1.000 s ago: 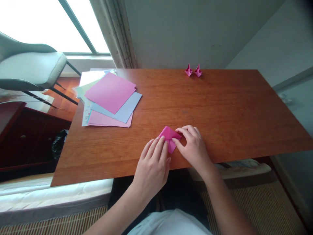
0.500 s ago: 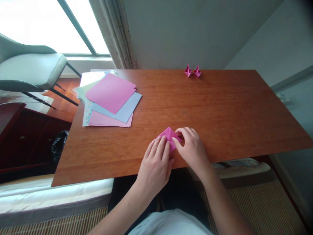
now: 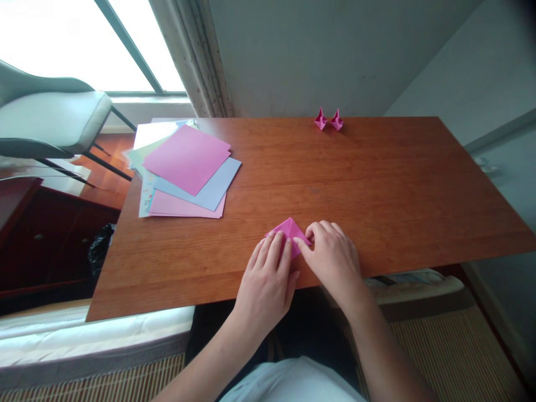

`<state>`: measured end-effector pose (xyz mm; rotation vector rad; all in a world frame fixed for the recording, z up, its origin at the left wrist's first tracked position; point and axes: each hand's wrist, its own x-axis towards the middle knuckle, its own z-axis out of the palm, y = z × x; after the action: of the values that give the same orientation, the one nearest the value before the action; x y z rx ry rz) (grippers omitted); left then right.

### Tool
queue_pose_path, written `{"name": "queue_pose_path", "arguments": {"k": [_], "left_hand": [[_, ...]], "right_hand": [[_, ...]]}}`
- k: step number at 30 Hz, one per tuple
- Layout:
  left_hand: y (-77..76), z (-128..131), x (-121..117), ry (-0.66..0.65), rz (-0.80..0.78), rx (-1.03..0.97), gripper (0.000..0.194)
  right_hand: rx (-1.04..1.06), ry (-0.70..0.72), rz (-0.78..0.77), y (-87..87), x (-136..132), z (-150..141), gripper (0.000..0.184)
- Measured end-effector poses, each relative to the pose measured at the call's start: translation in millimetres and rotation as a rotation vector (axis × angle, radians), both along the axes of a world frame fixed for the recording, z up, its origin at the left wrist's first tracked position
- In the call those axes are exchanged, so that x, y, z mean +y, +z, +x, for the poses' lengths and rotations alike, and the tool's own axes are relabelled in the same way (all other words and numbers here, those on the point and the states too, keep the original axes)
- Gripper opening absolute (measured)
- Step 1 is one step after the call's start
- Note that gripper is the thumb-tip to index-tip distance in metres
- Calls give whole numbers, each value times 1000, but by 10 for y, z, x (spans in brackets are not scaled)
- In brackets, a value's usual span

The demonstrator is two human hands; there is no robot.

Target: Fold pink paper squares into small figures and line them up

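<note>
A pink folded sheet of origami paper (image 3: pixel 291 228) lies on the table near its front edge, diamond-shaped with creases meeting near the middle. My left hand (image 3: pixel 267 272) rests over its lower left part, fingers stretched out flat and pressing it down. At the paper's right corner, my right hand (image 3: pixel 332 251) has its thumb on top and its index finger curled close by, closed on that corner. The lower part of the paper is partly hidden under my left fingers. Two small pink origami figures (image 3: pixel 320 120) with pointed tips stand at the far edge.
On the left of the wooden table (image 3: pixel 397 184) lies a pile of paper, with a pink sheet (image 3: pixel 190 159) over a light blue sheet (image 3: pixel 224 178). Beyond the table's left side are a pale chair (image 3: pixel 54 114), a dark cabinet (image 3: pixel 46 240) and a black plastic bag (image 3: pixel 100 245).
My right hand has shifted very slightly to the right at the paper's corner. The left hand stays in place on the paper. The view has tilted a little.
</note>
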<state>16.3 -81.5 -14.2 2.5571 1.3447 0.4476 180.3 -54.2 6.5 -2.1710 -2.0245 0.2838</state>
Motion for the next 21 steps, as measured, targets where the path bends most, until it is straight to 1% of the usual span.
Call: {"name": "queue_pose_path", "arguments": {"k": [6,13,18,21], "left_hand": [[-2,24,-8,10,4,33,53],[6,26,-11,17,4,59,53],[-10,22,-14,19,3,47,55],[-11,18,-15,19,-6,38,55]], "right_hand": [[53,-10,13,-7,-5,8,22],[206,-21,37,-57,-44,18,12],[292,8,27,-113,-56,48,10],[317,24,59,-123,-59,55,9]]}}
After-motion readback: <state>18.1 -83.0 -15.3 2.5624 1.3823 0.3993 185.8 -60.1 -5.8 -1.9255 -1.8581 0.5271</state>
